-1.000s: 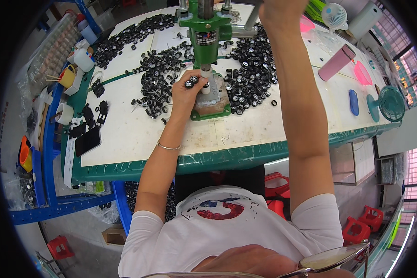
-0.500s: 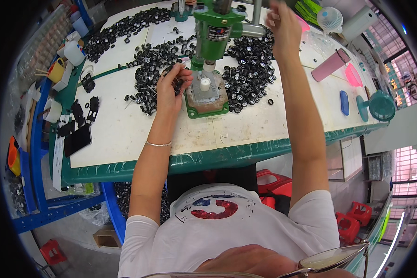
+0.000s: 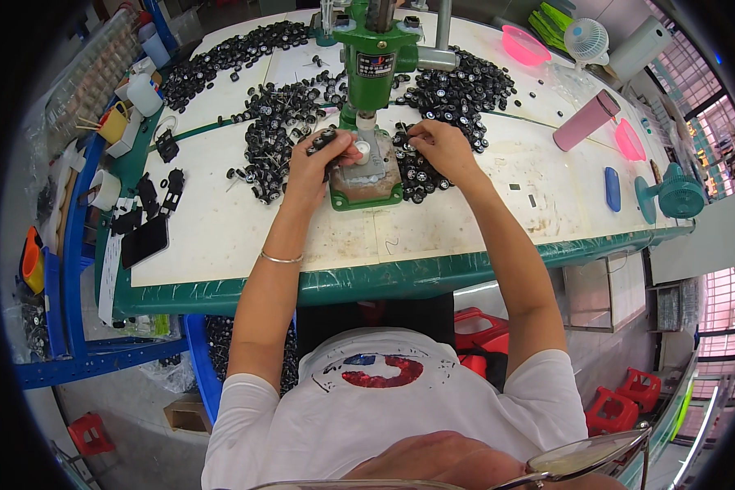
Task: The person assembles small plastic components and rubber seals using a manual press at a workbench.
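Observation:
A green hand press (image 3: 374,82) stands before me on the table, with a white round holder (image 3: 362,150) on its metal base plate. My left hand (image 3: 312,163) is closed around small black toy wheels (image 3: 322,139), its thumb and fingertips beside the white holder. To the right of the press, my right hand (image 3: 447,151) is closed in a pinch at the near part of a pile of black wheels with silvery hubs (image 3: 457,90). What sits between its fingertips is too small to make out. Left of the press lies another pile of wheels (image 3: 273,122), some on thin metal axles.
The press lever (image 3: 437,59) sticks out to the right. A pink tumbler (image 3: 586,120), pink bowls (image 3: 524,46), a blue case (image 3: 612,189) and a green fan (image 3: 678,194) stand on the right. At left lie a phone (image 3: 145,242) and black plastic parts (image 3: 171,190).
My right hand has come down from the raised lever at upper right to the wheels beside the press. My left hand has shifted slightly right, closer to the white holder.

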The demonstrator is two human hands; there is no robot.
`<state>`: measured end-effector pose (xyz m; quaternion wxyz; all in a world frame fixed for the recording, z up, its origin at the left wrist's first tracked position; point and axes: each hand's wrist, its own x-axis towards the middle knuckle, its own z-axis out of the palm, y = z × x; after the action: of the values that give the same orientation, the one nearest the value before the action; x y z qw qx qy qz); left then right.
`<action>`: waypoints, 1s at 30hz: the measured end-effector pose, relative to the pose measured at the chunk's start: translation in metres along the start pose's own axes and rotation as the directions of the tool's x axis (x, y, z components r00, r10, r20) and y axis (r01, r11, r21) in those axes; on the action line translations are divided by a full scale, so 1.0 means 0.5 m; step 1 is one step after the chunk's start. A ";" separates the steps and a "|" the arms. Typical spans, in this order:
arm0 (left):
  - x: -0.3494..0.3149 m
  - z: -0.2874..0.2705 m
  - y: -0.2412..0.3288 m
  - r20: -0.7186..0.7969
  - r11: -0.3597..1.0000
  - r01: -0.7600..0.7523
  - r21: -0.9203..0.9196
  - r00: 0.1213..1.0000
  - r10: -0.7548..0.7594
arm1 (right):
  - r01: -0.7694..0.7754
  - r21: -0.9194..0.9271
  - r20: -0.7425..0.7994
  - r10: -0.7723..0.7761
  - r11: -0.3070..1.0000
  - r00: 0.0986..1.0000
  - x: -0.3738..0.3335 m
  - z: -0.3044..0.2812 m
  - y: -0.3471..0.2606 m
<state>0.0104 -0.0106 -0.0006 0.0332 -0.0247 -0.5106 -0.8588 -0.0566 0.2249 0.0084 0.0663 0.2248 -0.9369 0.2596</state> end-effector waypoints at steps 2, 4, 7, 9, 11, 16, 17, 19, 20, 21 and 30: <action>-0.004 0.001 0.005 0.069 0.993 -0.044 0.106 0.997 0.037 | -0.053 0.304 -0.037 0.067 0.951 0.997 -0.003 -0.013 0.007; -0.021 0.023 0.029 0.085 0.949 -0.069 0.307 0.995 0.045 | -0.118 0.428 0.052 0.106 0.896 0.993 -0.010 -0.032 0.011; -0.029 0.035 0.025 0.152 0.789 -0.228 0.570 0.973 0.172 | -0.270 0.611 0.246 0.146 0.744 0.958 -0.026 -0.057 -0.043; -0.027 0.046 0.018 0.314 0.623 -0.509 0.593 0.859 0.403 | -0.420 0.764 0.435 0.090 0.490 0.896 -0.043 -0.065 -0.078; -0.041 0.051 0.033 0.323 0.589 -0.499 0.635 0.865 0.385 | -0.457 0.790 0.482 0.046 0.408 0.875 -0.051 -0.069 -0.126; -0.057 -0.011 0.051 0.273 0.396 -0.524 0.754 0.799 0.536 | -0.466 0.854 0.480 -0.005 0.231 0.877 -0.042 -0.025 -0.202; -0.059 -0.033 0.054 0.226 0.367 -0.532 0.763 0.752 0.620 | -0.467 0.865 0.473 0.013 0.185 0.881 -0.038 -0.012 -0.217; -0.060 -0.069 0.073 -0.005 0.502 -0.378 0.778 0.795 0.607 | -0.449 0.863 0.460 0.006 0.231 0.888 -0.025 0.028 -0.245; -0.068 -0.072 0.093 -0.172 0.668 -0.172 0.724 0.893 0.416 | -0.386 0.869 0.408 -0.007 0.308 0.913 -0.020 0.045 -0.256; -0.075 -0.072 0.114 -0.316 0.777 0.052 0.627 0.929 0.193 | -0.317 0.867 0.353 -0.026 0.383 0.935 -0.014 0.061 -0.260; -0.095 -0.098 0.124 -0.204 0.897 0.105 0.430 0.979 -0.016 | -0.058 0.701 0.128 -0.046 0.711 0.991 -0.114 0.002 -0.130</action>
<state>0.0622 -0.0818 0.0266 0.0611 0.0838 -0.6855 -0.7206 0.0236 0.1968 0.0235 -0.0890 0.2472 -0.7708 0.5804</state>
